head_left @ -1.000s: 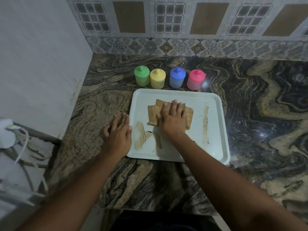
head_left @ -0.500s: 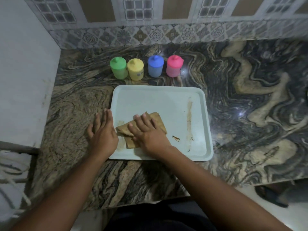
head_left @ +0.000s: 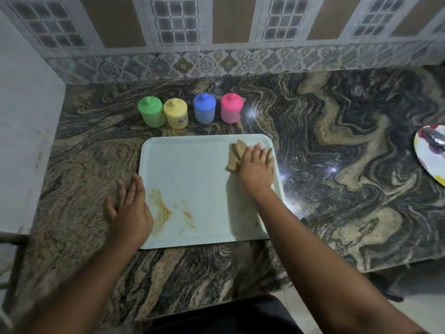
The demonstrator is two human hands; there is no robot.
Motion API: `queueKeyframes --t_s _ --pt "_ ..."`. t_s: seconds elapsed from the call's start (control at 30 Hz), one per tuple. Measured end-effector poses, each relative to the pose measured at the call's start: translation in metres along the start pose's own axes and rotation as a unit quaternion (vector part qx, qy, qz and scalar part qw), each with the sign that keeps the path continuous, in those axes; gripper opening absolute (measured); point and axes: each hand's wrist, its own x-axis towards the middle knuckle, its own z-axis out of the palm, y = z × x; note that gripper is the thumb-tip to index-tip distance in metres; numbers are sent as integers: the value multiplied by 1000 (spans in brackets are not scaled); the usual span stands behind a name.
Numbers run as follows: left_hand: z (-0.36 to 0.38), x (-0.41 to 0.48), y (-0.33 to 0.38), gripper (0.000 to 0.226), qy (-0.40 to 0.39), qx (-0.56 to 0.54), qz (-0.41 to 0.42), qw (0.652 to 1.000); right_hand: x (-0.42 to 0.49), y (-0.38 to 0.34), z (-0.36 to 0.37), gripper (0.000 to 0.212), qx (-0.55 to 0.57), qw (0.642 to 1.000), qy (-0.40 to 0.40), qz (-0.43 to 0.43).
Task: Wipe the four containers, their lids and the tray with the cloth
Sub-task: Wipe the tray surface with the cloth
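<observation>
Tray (head_left: 192,169): white, rectangular, flat on the marbled counter (head_left: 337,165), centre of view.
Cloth (head_left: 234,153): brown, folded, at the tray's 2 o'clock corner, partly under the right hand.
Right hand (head_left: 256,167): fingers straight and close together, pressed flat on the cloth.
Left hand (head_left: 130,208): fingers straight, palm down across the tray's 8 o'clock edge and the counter.
Smears (head_left: 163,210): brown, on the tray toward 7 o'clock, just beside the left hand.
Row at the tray's 12 o'clock side, apart from it: green container (head_left: 151,114), yellow container (head_left: 175,116), blue container (head_left: 204,110), pink container (head_left: 231,110), lids on.
Plate (head_left: 431,155): patterned, at the view's 3 o'clock edge.
</observation>
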Motion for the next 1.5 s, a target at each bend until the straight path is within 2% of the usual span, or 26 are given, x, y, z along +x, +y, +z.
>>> queueKeyframes --t_s 0.07,0.17,0.23,0.27,0.37,0.4,0.47,0.5,0.57,0.63,0.7,0.73,0.8,0.87,0.93,0.97,1.03,1.13,1.2,1.27,1.33,1.4,1.47,1.5 --pt "2 -3 4 69 3 -7 -12 1000 3 -36 7 59 -31 999 2 -39" --pt "1 -3 6 64 13 -28 -37 999 -56 -76 33 67 -63 970 -10 -236" --pt "2 -2 6 63 22 -34 -41 998 -100 -56 46 68 -24 940 -37 -337" --pt "3 -2 5 63 24 -29 -36 999 -108 -31 50 67 -4 939 -34 -343" --pt "5 -2 2 66 27 -9 -23 999 -78 43 35 71 -34 981 31 -189" --pt "6 -2 1 66 26 -5 -22 999 -56 51 22 73 -29 990 31 -136" --pt "6 -2 2 66 25 -1 -23 999 -14 35 0 70 -6 999 -3 -39" --pt "5 -2 2 66 24 -2 -27 999 1 15 -3 65 4 1000 0 -22" --pt "5 -3 4 66 22 -9 -38 999 10 -26 -1 60 6 998 3 -68" --pt "5 -3 6 65 24 -17 -43 999 -15 -48 20 60 -5 982 0 -189" --pt "5 -3 6 65 25 -26 -47 998 -55 -33 41 60 -10 952 20 -305" --pt "5 -3 6 65 26 -23 -47 998 -67 -16 46 60 -9 942 32 -335" --pt "6 -4 5 65 28 -18 -41 999 -60 23 41 62 -16 952 46 -302" --pt "6 -4 3 64 27 -22 -37 999 -33 44 17 68 -14 979 63 -191" --pt "7 -4 4 62 28 -29 -39 998 -5 31 -2 64 -1 998 14 -65" --pt "8 -5 5 61 28 -33 -41 998 6 13 -6 63 0 999 9 -35" --pt "8 -4 5 59 29 -43 -48 998 11 -35 -3 62 12 999 -5 -48" --pt "6 -2 4 57 26 -59 -62 996 -26 -95 22 63 -1 978 -28 -209" --pt "-1 -3 -1 56 17 -60 -50 997 -62 -100 40 59 6 943 -45 -329" --pt "-8 -4 -4 55 7 -72 -28 997 -78 -75 51 58 7 922 -17 -387" --pt "-12 -6 -5 54 7 -78 -20 997 -66 -44 47 59 -5 939 3 -343" --pt "-11 -6 -4 53 14 -64 -14 998 -37 -36 32 58 -2 970 7 -244" --pt "-7 -6 -5 56 15 -49 -7 999 -13 -63 20 55 0 988 -13 -156" --pt "-5 -6 -6 58 15 -46 -7 999 -10 -82 18 55 3 989 -20 -144"
